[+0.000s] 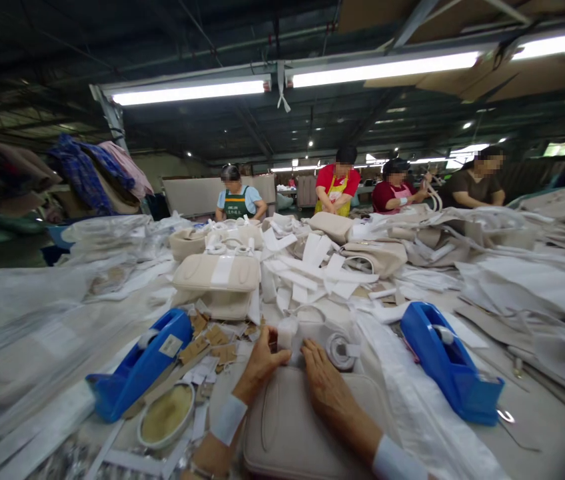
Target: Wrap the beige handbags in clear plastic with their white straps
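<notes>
A beige handbag (307, 427) lies flat in front of me, its far end bundled in white and clear wrapping (305, 328). At the left of that end, my left hand (265, 357) curls its thumb and fingers about a piece of the white wrapping. My right hand (327, 380) rests on the bag with its fingers stretched towards the wrapped part; nothing shows in its grip. Just right of those fingertips sits a rolled, wrapped coil (341, 350), perhaps a strap. What lies under the right palm is hidden.
Blue tape dispensers stand left (145, 363) and right (450, 363). Cardboard tags (217, 337) and a round tub (166, 415) lie at left. A stacked beige bag (217, 273) and white paper strips (312, 270) pile up ahead. Several co-workers stand behind; another person's hand shows at far left.
</notes>
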Tool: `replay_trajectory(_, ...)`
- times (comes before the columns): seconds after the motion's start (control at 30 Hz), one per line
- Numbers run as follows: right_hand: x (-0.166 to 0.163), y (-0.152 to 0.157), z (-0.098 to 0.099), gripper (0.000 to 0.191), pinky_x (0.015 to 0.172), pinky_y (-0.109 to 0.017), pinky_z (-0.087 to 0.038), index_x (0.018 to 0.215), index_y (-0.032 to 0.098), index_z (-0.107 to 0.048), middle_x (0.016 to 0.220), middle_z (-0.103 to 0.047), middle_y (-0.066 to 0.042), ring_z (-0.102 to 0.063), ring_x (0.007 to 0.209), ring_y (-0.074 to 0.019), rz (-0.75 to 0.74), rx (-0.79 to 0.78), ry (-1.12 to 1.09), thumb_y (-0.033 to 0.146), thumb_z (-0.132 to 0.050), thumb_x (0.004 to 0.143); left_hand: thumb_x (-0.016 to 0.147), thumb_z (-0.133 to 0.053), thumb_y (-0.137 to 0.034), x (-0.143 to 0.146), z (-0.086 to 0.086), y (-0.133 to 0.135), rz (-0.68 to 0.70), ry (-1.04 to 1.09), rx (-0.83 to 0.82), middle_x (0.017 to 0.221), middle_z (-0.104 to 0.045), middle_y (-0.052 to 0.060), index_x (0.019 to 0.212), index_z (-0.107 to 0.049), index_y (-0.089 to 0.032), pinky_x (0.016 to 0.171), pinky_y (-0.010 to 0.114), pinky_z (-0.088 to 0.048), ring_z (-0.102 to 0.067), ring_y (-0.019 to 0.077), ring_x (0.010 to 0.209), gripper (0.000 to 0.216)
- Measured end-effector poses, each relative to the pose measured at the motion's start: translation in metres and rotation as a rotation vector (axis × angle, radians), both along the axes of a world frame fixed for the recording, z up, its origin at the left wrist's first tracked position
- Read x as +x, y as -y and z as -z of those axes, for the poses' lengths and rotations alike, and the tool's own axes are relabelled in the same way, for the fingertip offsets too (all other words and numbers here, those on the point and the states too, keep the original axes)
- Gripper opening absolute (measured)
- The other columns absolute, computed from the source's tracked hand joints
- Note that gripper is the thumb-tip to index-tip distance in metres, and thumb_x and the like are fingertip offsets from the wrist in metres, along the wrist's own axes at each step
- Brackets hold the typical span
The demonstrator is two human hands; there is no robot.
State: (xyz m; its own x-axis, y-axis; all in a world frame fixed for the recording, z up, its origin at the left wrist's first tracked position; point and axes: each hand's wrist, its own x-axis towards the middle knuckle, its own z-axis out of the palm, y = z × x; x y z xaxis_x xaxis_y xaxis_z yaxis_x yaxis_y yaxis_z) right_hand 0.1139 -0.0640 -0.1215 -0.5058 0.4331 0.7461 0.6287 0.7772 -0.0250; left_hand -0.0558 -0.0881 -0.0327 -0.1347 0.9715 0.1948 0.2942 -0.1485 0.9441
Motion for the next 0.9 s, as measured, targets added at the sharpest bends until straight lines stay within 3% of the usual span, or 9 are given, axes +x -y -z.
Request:
replay_trajectory(0.1, 0.000, 0.000, 0.000, 0.055, 0.102, -0.051, -0.049, 0.135, 0.004, -0.047, 0.135, -0.052, -0.025, -0.043, 0.135, -0.0291, -0.006, -0.023, 0.017, -0.002, -0.031, 0.084, 0.062, -0.074, -0.025, 0.008, 0.002, -0.003, -0.113, -0.092, 0.113, 0.112, -0.057, 0.009, 0.112, -0.045, -0.019, 0.093, 0.038, -0.045, -0.057, 0.0236, 0.105, 0.058)
replay_trajectory(0.17, 0.000, 0.001, -0.001, 0.055, 0.102, -0.051, -0.049, 0.135, 0.004, -0.047, 0.136, -0.052, -0.026, -0.044, 0.133, -0.0298, 0.001, -0.035, 0.022, -0.003, -0.030, 0.083, 0.064, -0.072, -0.024, 0.010, 0.001, -0.005, -0.197, -0.132, 0.153, 0.114, -0.056, 0.009, 0.112, -0.048, -0.019, 0.100, 0.040, -0.040, -0.053, 0.0244, 0.111, 0.054)
replay_trajectory(0.37, 0.000, 0.006, -0.019, 0.072, 0.107, -0.048, -0.045, 0.148, 0.007, -0.027, 0.146, -0.041, -0.021, -0.035, 0.140, -0.0257, -0.018, -0.187, 0.014, -0.006, -0.027, 0.077, 0.081, -0.051, -0.025, -0.006, 0.004, -0.011, -0.199, -0.035, 0.036, 0.102, -0.064, 0.008, 0.117, -0.044, -0.017, 0.084, 0.035, -0.050, -0.063, 0.0210, 0.094, 0.037)
replay_trajectory(0.47, 0.000, 0.009, -0.030, 0.079, 0.110, -0.046, -0.042, 0.152, 0.010, -0.015, 0.153, -0.030, -0.019, -0.028, 0.143, -0.0230, -0.031, -0.248, 0.003, -0.006, -0.027, 0.076, 0.084, -0.053, -0.024, -0.004, 0.006, -0.013, -0.249, -0.090, 0.041, 0.116, -0.060, 0.014, 0.122, -0.044, -0.015, 0.094, 0.039, -0.046, -0.057, 0.0250, 0.110, 0.041)
replay_trajectory(0.57, 0.001, 0.011, -0.037, 0.079, 0.111, -0.045, -0.040, 0.152, 0.013, -0.021, 0.154, -0.030, -0.016, -0.029, 0.142, -0.0237, -0.029, -0.270, 0.059, -0.007, -0.029, 0.076, 0.087, -0.051, -0.021, 0.004, 0.005, -0.014, -0.407, -0.392, 0.019, 0.136, -0.045, 0.020, 0.132, -0.043, -0.012, 0.107, 0.048, -0.033, -0.038, 0.0328, 0.131, 0.047)
replay_trajectory(0.67, 0.001, 0.012, -0.039, 0.078, 0.110, -0.046, -0.042, 0.149, 0.017, -0.032, 0.151, -0.037, -0.014, -0.033, 0.140, -0.0270, -0.006, -0.280, 0.143, -0.008, -0.033, 0.075, 0.091, -0.049, -0.022, 0.007, 0.001, -0.014, -0.497, -0.788, -0.117, 0.136, -0.046, 0.022, 0.135, -0.045, -0.011, 0.101, 0.053, -0.037, -0.041, 0.0387, 0.126, 0.046)
replay_trajectory(0.73, 0.001, 0.013, -0.039, 0.078, 0.108, -0.046, -0.044, 0.147, 0.017, -0.037, 0.149, -0.041, -0.015, -0.035, 0.139, -0.0289, 0.016, -0.276, 0.169, -0.009, -0.035, 0.073, 0.089, -0.051, -0.022, 0.007, -0.006, -0.014, -0.531, -0.896, -0.129, 0.139, -0.045, 0.022, 0.134, -0.047, -0.011, 0.099, 0.054, -0.039, -0.042, 0.0398, 0.125, 0.046)
replay_trajectory(0.8, 0.000, 0.013, -0.037, 0.076, 0.107, -0.046, -0.045, 0.146, 0.016, -0.039, 0.147, -0.043, -0.015, -0.037, 0.137, -0.0298, 0.029, -0.262, 0.168, -0.009, -0.036, 0.074, 0.087, -0.051, -0.016, 0.011, -0.016, -0.017, -0.531, -0.914, -0.018, 0.143, -0.041, 0.021, 0.135, -0.048, -0.011, 0.104, 0.053, -0.035, -0.038, 0.0376, 0.130, 0.048)
replay_trajectory(0.9, 0.000, 0.013, -0.034, 0.069, 0.107, -0.046, -0.045, 0.145, 0.014, -0.039, 0.145, -0.044, -0.017, -0.037, 0.137, -0.0299, 0.008, -0.247, 0.136, -0.005, -0.039, 0.079, 0.084, -0.044, -0.006, 0.029, -0.036, -0.029, -0.315, -0.783, 0.123, 0.137, -0.047, 0.015, 0.132, -0.052, -0.013, 0.111, 0.043, -0.032, -0.039, 0.0275, 0.131, 0.049)
